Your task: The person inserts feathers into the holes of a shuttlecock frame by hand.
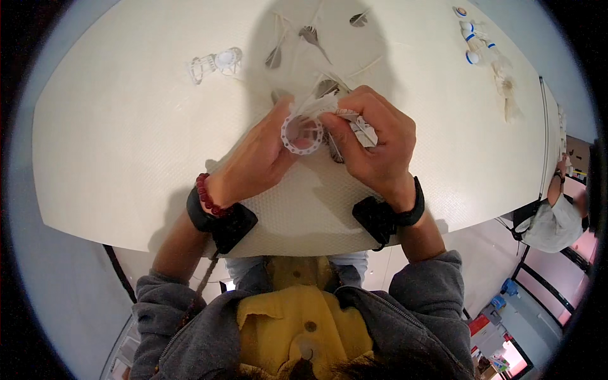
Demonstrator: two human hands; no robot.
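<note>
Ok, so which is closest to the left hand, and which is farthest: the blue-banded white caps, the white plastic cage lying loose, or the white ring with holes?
From the left hand:
1. White ring with holes: at its fingers.
2. White plastic cage: up and left.
3. Blue-banded white caps: far upper right.

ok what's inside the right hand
White-and-dark feathers show between the thumb and curled fingers of the right hand. The fingers cover the rest, so how many there are cannot be told.
</note>
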